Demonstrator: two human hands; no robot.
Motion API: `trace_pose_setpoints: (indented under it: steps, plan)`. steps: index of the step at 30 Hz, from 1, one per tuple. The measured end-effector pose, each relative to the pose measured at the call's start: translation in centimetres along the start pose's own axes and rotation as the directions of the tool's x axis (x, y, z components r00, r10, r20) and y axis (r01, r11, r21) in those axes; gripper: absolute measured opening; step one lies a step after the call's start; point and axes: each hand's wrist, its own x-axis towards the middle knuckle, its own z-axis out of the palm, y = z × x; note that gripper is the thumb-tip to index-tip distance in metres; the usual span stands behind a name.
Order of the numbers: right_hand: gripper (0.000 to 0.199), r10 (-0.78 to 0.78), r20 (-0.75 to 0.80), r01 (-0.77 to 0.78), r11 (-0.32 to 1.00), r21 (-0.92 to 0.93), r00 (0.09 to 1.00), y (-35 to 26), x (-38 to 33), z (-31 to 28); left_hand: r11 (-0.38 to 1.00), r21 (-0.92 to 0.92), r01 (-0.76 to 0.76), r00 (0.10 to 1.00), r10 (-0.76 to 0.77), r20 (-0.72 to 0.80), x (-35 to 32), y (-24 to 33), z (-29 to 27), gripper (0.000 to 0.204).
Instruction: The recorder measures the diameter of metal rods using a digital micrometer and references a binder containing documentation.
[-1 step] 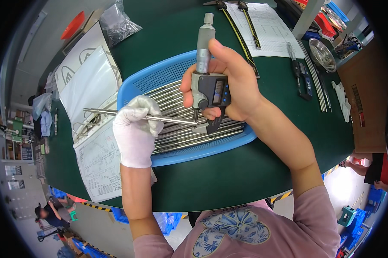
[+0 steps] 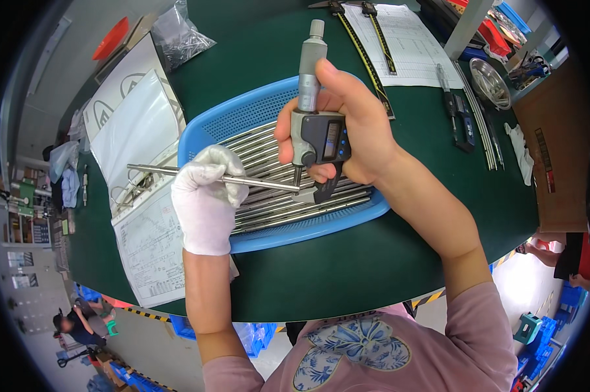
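Observation:
In a white glove, my left hand (image 2: 209,196) is closed around a slim metal rod (image 2: 262,183), which lies nearly level and points right. My bare right hand (image 2: 357,117) grips a digital micrometer (image 2: 313,134), its thimble upward and its small screen facing up at me. The rod's right end sits at the micrometer's jaws, between spindle and anvil; whether both faces touch it I cannot tell. Beneath both hands stands a blue perforated basket (image 2: 269,245) holding many similar metal rods (image 2: 256,145) laid side by side.
Left of the basket lie a ring binder (image 2: 135,117) and a drawing sheet (image 2: 152,258). Calipers (image 2: 363,55) rest by papers (image 2: 409,49) at the back. To the right are another micrometer (image 2: 463,124), a metal bowl (image 2: 490,83) and a cardboard box (image 2: 563,157). A seated person (image 2: 82,323) is far left.

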Motion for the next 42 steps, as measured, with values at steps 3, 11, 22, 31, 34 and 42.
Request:
trace_pose_setpoints:
  steps: [3,11,22,31,34,42]
  plan:
    - [0.07,-0.008,-0.034,0.008,1.0,-0.009,0.999,-0.1,-0.1,0.0,1.0,0.014,-0.002,1.0,0.002,-0.01,0.0,-0.1,0.3,0.017]
    - [0.068,-0.024,-0.06,0.022,0.999,-0.03,0.998,-0.2,-0.2,0.2,1.0,-0.016,-0.003,0.999,0.002,-0.044,0.0,-0.2,0.4,0.017]
    - [0.066,-0.012,-0.008,0.013,0.995,0.103,1.0,0.2,-0.2,0.2,0.999,0.029,-0.014,0.998,0.016,-0.061,-0.1,0.0,-0.4,0.018]
    - [0.068,-0.043,-0.004,0.043,0.997,-0.057,0.999,-0.1,0.0,-0.3,1.0,0.019,-0.021,0.998,0.022,-0.063,0.4,-0.2,0.3,0.014]
    - [0.069,-0.023,-0.01,0.023,0.999,-0.038,1.0,-0.1,0.0,-0.1,1.0,0.006,-0.014,0.999,0.014,-0.053,0.2,0.0,0.5,0.015]
    - [0.074,-0.14,-0.021,0.141,0.99,0.031,0.99,0.0,-0.5,0.0,0.99,-0.116,-0.082,0.989,0.067,-0.133,0.5,-0.2,-0.4,0.014]
